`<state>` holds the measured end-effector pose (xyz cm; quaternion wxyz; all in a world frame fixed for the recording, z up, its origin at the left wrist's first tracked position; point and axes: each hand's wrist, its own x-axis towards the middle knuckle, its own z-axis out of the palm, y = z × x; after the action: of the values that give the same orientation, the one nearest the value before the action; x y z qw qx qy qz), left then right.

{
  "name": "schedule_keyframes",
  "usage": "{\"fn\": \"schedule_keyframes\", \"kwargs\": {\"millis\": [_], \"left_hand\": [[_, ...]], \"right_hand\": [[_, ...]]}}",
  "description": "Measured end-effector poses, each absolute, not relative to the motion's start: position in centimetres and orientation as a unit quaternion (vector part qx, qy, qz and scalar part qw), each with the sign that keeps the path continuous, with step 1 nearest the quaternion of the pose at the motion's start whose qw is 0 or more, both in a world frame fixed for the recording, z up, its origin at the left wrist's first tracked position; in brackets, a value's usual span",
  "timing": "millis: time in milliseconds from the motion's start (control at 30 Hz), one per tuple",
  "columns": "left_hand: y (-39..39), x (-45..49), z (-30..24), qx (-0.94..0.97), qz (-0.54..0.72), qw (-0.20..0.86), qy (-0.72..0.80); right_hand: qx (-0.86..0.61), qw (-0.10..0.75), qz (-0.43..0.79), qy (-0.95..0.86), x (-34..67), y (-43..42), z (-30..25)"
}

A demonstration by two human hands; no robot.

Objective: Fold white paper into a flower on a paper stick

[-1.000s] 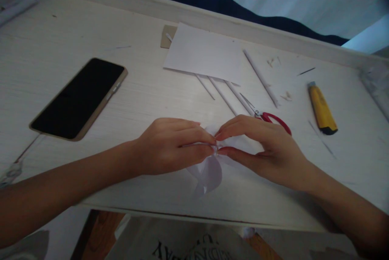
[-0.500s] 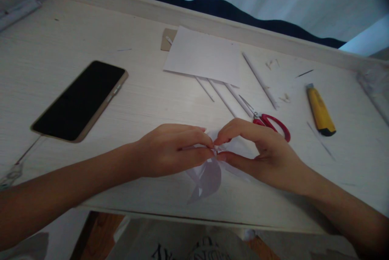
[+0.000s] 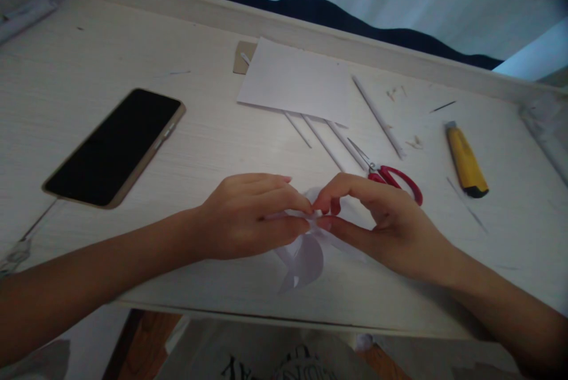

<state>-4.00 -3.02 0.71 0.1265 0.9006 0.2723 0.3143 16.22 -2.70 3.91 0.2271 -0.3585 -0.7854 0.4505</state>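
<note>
A piece of white paper with curved, folded flaps point(image 3: 309, 261) lies low over the front of the table, pinched between both hands. My left hand point(image 3: 251, 217) closes thumb and forefinger on its middle from the left. From the right, my right hand point(image 3: 381, 220) pinches the same spot, its fingertips almost meeting the left ones. The fingers cover the centre of the paper, so its fold there is hidden. Just beyond the right hand lie red-handled scissors point(image 3: 393, 177), blades pointing away to the left.
A phone point(image 3: 118, 146) lies at left. Toward the back, a white sheet point(image 3: 295, 81) rests over thin white paper rolls point(image 3: 323, 143) and a beige card point(image 3: 245, 51). Another paper roll point(image 3: 378, 116), small scraps point(image 3: 415, 143) and a yellow utility knife point(image 3: 467, 158) are at right.
Both hands keep their pinch on the paper. The left fingers have shifted very slightly, and the fingertips sit a bit differently at the centre. The view has moved a little.
</note>
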Motion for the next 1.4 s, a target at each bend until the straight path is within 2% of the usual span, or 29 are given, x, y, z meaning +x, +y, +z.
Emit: {"fn": "schedule_keyframes", "kwargs": {"millis": [200, 600, 1400], "left_hand": [[-2.75, -4.09, 0.54, 0.919, 0.314, 0.039, 0.237], [-2.95, -4.03, 0.64, 0.914, 0.325, 0.015, 0.241], [-3.00, -3.97, 0.56, 0.922, 0.301, 0.001, 0.243]], "right_hand": [[-0.369, 0.232, 0.455, -0.777, 16.27, -2.66, 3.90], [-0.444, 0.266, 0.427, -0.741, 16.03, -2.97, 3.73], [-0.449, 0.291, 0.418, -0.734, 15.59, -3.55, 3.29]]}}
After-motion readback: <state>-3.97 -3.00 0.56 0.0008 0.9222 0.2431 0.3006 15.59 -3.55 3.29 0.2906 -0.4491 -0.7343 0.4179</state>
